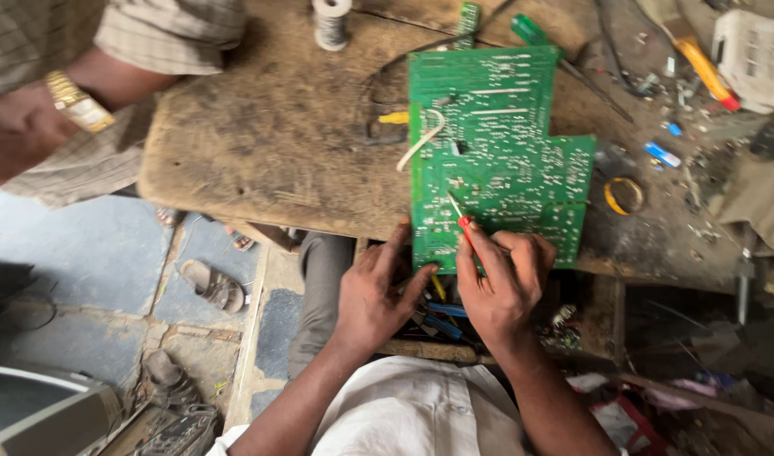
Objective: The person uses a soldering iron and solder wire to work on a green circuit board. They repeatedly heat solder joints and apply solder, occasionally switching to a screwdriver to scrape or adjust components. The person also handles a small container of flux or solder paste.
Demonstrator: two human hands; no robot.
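Green circuit board flat on the worn worktop, near edge overhanging. Left hand pinching that near edge; right hand pinching a red-handled probe. Best kept steady, tip light.

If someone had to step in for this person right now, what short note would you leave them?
Left hand: grip on the near edge of the green circuit board, steadying it on the worn wooden bench.
Right hand: grip shut on a red-handled probe, tip touching the board's near part.
Nearby: solder spool at the far edge, yellow tape ring right of the board. Another person's arm with a gold watch at far left.
Done or left: cannot tell from this view.
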